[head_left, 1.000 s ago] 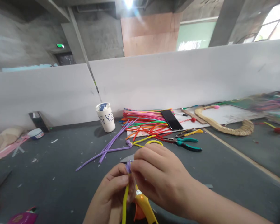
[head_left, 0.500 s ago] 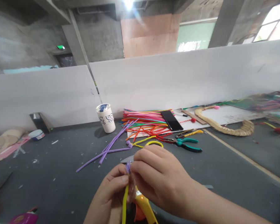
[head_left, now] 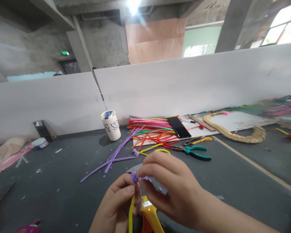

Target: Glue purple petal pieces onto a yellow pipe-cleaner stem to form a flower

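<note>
Close to the camera, the left hand is pinching a yellow stem just beneath its purple tuft, thumb and forefinger pressing together. The tuft is standing upright above those fingertips, splaying into fine, ragged strands, while the stem is running downward. The right hand is hovering just beside the tuft with curled fingers; whether they are gripping the purple scraps near them, I cannot tell. Below, a yellow tool is showing a glowing orange light and a pale label, its print too small for reading. The dark grey counter is stretching beyond, carrying scattered clippings. Purple stems are crossing one another there, and teal-handled pliers are lying to the right. Farther back, a black phone is resting across a bundle of coloured stems, and a lidded white cup is standing upright, bearing illegible dark blue strokes. A white partition is running behind; past it, concrete walls are rising, a green sign is glowing unreadably, and a ceiling lamp is shining.
</note>
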`<state>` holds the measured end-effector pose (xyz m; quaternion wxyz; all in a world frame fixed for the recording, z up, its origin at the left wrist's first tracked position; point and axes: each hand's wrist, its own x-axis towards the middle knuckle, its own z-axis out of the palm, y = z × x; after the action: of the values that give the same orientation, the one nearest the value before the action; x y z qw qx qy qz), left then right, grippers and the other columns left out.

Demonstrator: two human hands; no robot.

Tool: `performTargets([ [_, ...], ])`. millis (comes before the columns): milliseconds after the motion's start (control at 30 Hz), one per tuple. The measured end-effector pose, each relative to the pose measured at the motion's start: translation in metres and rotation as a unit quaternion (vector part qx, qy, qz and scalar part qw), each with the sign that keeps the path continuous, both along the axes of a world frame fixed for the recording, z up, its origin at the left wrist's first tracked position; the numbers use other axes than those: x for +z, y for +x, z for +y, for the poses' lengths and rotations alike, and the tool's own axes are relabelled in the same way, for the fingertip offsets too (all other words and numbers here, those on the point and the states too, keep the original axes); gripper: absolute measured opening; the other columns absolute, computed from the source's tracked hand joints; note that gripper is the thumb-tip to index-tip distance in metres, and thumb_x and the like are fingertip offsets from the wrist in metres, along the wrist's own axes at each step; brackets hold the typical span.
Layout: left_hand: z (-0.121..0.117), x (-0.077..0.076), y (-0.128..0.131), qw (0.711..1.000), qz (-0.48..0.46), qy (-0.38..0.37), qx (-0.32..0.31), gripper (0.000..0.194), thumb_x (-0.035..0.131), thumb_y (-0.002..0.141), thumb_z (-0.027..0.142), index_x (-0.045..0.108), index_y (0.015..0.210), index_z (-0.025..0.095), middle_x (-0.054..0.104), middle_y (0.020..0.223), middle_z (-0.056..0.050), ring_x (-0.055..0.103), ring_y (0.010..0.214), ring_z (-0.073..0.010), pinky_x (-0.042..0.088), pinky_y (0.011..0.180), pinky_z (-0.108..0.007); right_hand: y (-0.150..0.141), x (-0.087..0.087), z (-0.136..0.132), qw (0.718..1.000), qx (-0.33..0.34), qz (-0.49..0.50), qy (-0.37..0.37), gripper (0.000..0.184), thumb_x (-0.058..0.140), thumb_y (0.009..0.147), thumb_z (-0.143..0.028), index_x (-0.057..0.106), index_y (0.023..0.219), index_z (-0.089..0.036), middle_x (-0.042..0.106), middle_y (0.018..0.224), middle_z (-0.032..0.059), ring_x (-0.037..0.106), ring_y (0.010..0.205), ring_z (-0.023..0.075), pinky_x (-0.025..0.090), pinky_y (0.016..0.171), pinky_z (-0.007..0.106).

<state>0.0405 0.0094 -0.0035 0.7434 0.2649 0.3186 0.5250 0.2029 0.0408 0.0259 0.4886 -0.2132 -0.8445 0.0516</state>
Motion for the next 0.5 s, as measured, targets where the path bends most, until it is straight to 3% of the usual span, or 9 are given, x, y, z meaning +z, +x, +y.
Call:
performTargets([
  [100, 0.000, 0.003, 0.001, 0.999, 0.022, 0.006, 0.027, 0.025, 0.092, 0.056, 0.026, 0.071, 0.060, 0.013, 0.061, 0.050, 0.002, 0.049, 0.041, -0.0047, 0.036, 0.044, -0.015, 0.004, 0.008, 0.004, 0.983, 0.025, 0.074, -0.167, 0.011, 0.056, 0.083, -0.008, 0.064, 0.087, -0.015, 0.061, 0.080, 0.0017, 0.056, 0.073, 0.0124, 0.047, 0.065, 0.023],
  [267, -0.003, 0.005, 0.004, 0.992, 0.106, -0.008, 0.069, 0.033, 0.097, 0.044, 0.033, 0.075, 0.060, 0.014, 0.062, 0.050, 0.003, 0.047, 0.042, -0.0019, 0.035, 0.044, -0.011, 0.004, 0.010, 0.008, 0.897, 0.108, 0.094, -0.418, 0.009, 0.062, 0.081, -0.016, 0.068, 0.087, -0.017, 0.065, 0.080, 0.0003, 0.059, 0.072, 0.0126, 0.050, 0.065, 0.024],
  [367, -0.006, 0.005, 0.002, 0.984, 0.158, 0.023, 0.073, 0.033, 0.093, 0.049, 0.040, 0.074, 0.060, 0.015, 0.066, 0.052, 0.000, 0.039, 0.034, 0.0015, 0.023, 0.037, -0.009, 0.003, 0.011, 0.005, 0.877, 0.125, 0.107, -0.452, 0.005, 0.063, 0.079, -0.016, 0.068, 0.081, -0.017, 0.065, 0.076, -0.0004, 0.059, 0.069, 0.0119, 0.049, 0.063, 0.023],
  [500, -0.006, 0.007, -0.004, 0.987, 0.139, 0.035, 0.066, 0.033, 0.092, 0.054, 0.039, 0.072, 0.067, 0.017, 0.063, 0.047, 0.002, 0.040, 0.032, -0.0005, 0.024, 0.034, -0.009, 0.006, 0.017, 0.000, 0.914, 0.042, 0.083, -0.395, 0.009, 0.059, 0.081, -0.019, 0.065, 0.086, -0.017, 0.066, 0.079, 0.0013, 0.060, 0.073, 0.0134, 0.048, 0.066, 0.023],
])
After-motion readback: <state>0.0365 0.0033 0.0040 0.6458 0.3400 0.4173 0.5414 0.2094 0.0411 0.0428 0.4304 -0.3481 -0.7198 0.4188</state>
